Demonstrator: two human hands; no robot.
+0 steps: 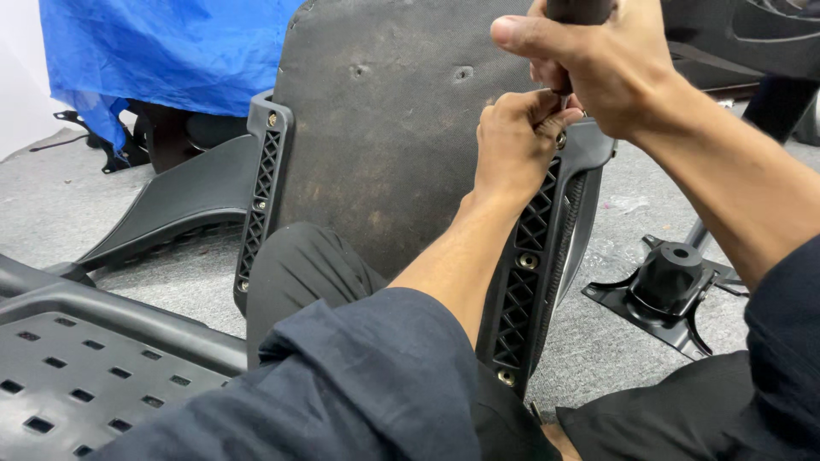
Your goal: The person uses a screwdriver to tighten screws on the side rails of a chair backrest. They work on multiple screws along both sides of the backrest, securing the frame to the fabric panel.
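The tool in the right hand (598,64) is mostly cut off by the top edge: only a dark, rounded handle (579,10) shows above the fist, which is wrapped tight around it, and the tip is hidden behind the fingers. The left hand (512,141) sits just below, fingertips pinched together at a brass-coloured screw (561,139) that is barely visible. That screw is at the upper end of a black plastic bracket (531,256) with a lattice pattern, fixed along the right edge of the chair seat underside (384,137), a flat panel of dark, worn, dimpled fabric propped upright against the person's knee. A matching bracket (260,205) runs down the left edge. On the grey carpet floor (598,341) to the right lies a black metal base plate (670,290).
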